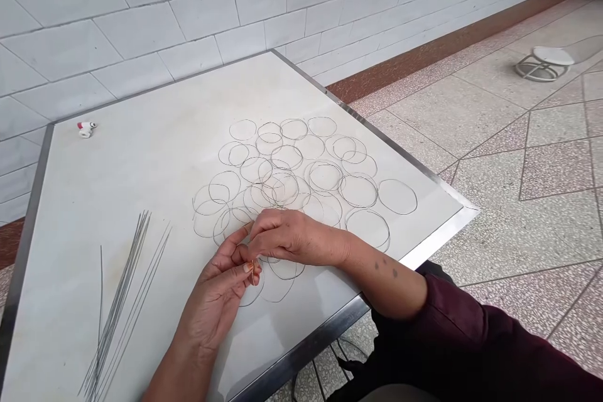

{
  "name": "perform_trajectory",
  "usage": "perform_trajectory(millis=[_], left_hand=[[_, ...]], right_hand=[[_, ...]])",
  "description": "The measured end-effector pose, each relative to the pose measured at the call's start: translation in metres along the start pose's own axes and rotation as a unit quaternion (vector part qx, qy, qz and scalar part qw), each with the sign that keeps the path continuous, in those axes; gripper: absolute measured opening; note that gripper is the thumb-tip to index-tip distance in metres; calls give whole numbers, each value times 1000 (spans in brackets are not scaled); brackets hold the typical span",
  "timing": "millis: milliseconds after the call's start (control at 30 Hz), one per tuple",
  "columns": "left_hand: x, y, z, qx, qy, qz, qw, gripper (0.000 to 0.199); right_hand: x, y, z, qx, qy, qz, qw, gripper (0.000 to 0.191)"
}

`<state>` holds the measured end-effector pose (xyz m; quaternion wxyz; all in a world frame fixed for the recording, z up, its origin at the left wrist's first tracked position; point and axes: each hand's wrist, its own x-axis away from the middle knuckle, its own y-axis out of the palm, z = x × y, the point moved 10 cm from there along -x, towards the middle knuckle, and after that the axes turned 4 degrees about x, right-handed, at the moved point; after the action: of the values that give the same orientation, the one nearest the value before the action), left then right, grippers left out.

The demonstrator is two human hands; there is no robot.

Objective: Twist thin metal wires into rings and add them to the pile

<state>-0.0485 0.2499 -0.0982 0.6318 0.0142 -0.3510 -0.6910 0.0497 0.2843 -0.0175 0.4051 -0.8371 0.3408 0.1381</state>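
My left hand (219, 289) is closed in a pinch, thumb against fingers, on a thin wire (262, 282) that curves down below the fingertips. Bent over it from the right, my right hand (296, 235) has its fingertips closed at the same spot, where the wire's ends are hidden by the fingers. Under and beyond both hands, many thin wire rings (358, 174) lie flat on the white table, several overlapping. To the left of my left hand rests a loose bundle of straight wires (123, 289), with one wire (100, 289) slightly apart.
The white table (155, 151) has a metal edge (301, 345) and stands against a tiled wall (198, 19). A small red and white object (86, 129) sits in the far left corner. On the speckled floor at right is a low round stool (546, 63).
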Motion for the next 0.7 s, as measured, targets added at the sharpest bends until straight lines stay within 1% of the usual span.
perform_trajectory(millis=[100, 167, 233, 333, 400, 567, 700], left_hand=[[0, -1, 2, -14, 10, 2, 1000, 45], [1, -2, 5, -16, 26, 11, 999, 48], [2, -3, 9, -11, 44, 23, 999, 52], [4, -4, 15, -3, 68, 42, 997, 54], [5, -4, 18, 4, 81, 46, 996, 54], [6, -6, 24, 20, 106, 53, 993, 54], [7, -6, 28, 8, 122, 55, 991, 52]], right_hand=[[-1, -1, 2, -8, 4, 7, 1000, 16], [-1, -4, 2, -21, 9, 20, 1000, 11], [-1, -6, 4, -34, 27, 26, 999, 8], [1, -10, 10, -54, 74, 34, 995, 15], [1, -13, 11, -62, 89, 46, 993, 17], [3, -20, 12, -79, 97, 84, 989, 17], [4, -22, 14, -63, 97, 94, 989, 14]])
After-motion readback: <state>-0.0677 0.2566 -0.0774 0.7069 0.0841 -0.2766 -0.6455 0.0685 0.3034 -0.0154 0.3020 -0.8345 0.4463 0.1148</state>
